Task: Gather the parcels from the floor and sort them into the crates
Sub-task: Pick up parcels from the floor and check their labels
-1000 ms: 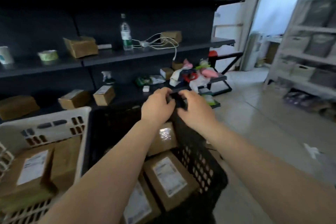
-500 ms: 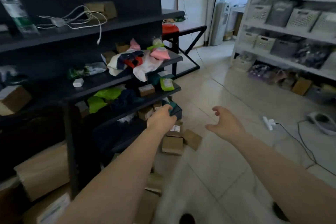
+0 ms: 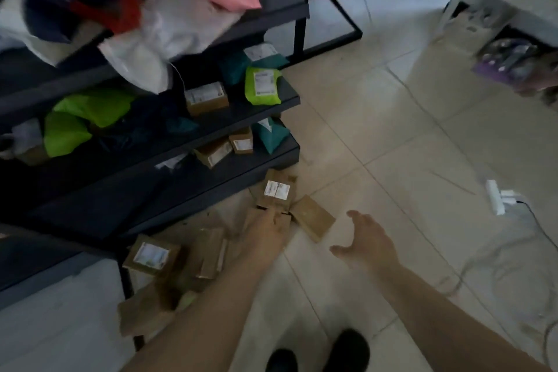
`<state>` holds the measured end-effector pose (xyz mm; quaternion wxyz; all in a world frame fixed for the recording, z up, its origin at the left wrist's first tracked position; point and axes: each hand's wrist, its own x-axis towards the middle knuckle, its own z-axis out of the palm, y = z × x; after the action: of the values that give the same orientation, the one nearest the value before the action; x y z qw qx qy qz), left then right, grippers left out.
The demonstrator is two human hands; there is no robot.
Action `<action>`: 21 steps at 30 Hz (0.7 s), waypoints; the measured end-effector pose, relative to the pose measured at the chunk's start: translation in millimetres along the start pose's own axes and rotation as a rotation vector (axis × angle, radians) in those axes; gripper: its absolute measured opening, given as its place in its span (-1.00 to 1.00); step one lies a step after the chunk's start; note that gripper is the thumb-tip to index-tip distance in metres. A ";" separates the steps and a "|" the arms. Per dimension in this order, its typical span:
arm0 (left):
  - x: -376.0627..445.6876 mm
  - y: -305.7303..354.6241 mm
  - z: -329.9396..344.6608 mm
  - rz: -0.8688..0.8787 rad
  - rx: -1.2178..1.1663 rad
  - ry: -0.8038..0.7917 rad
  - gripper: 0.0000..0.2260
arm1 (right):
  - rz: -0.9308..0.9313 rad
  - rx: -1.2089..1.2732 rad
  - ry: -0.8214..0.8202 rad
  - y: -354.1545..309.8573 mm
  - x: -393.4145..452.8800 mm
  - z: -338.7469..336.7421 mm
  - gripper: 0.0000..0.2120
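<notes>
Several brown cardboard parcels lie on the tiled floor at the foot of the black shelves: a labelled box (image 3: 276,192), a plain box (image 3: 312,217) to its right, and nearer me another labelled box (image 3: 152,255), a box on edge (image 3: 211,254) and a flat parcel (image 3: 142,311). My left hand (image 3: 265,231) reaches down to a box just below the far labelled one; its fingers blur into the cardboard, so its grip is unclear. My right hand (image 3: 367,241) hovers empty with fingers spread, just right of the plain box. No crate is in view.
The black shelving unit (image 3: 187,142) on the left holds green, teal and pink mailer bags, clothes and small boxes. A white power strip (image 3: 495,196) with cables lies on the floor at right. My shoes (image 3: 317,353) stand at the bottom edge. A black frame (image 3: 329,6) stands behind.
My view has swung away from the crates and down to the floor. Both hands let go of the black crate's rim and reached down toward the parcels by the shelves.
</notes>
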<state>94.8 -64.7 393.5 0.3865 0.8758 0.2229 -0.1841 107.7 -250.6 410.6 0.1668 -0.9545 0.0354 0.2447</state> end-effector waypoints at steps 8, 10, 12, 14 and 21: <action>186.1 -83.7 150.4 -0.147 0.021 -0.035 -0.73 | -0.038 -0.105 -0.198 50.2 239.3 167.3 -0.10; 227.2 -115.7 192.7 -0.180 0.052 -0.062 -0.74 | -0.021 -0.145 -0.241 63.8 290.7 218.1 -0.03; 265.0 -146.4 232.8 -0.216 0.097 -0.093 -0.73 | 0.009 -0.206 -0.252 76.6 336.5 266.0 0.06; 298.3 -167.1 269.3 -0.265 0.021 -0.106 -0.73 | 0.033 -0.268 -0.235 88.1 376.1 306.2 0.17; 394.1 -170.0 358.0 -0.390 -0.427 -0.169 -0.60 | -0.022 -0.352 -0.149 128.8 460.7 379.3 0.36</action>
<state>278.6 -136.3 -129.3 0.5365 0.6969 0.3875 -0.2763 320.1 -238.1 -161.6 0.0018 -0.9485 -0.0309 0.3153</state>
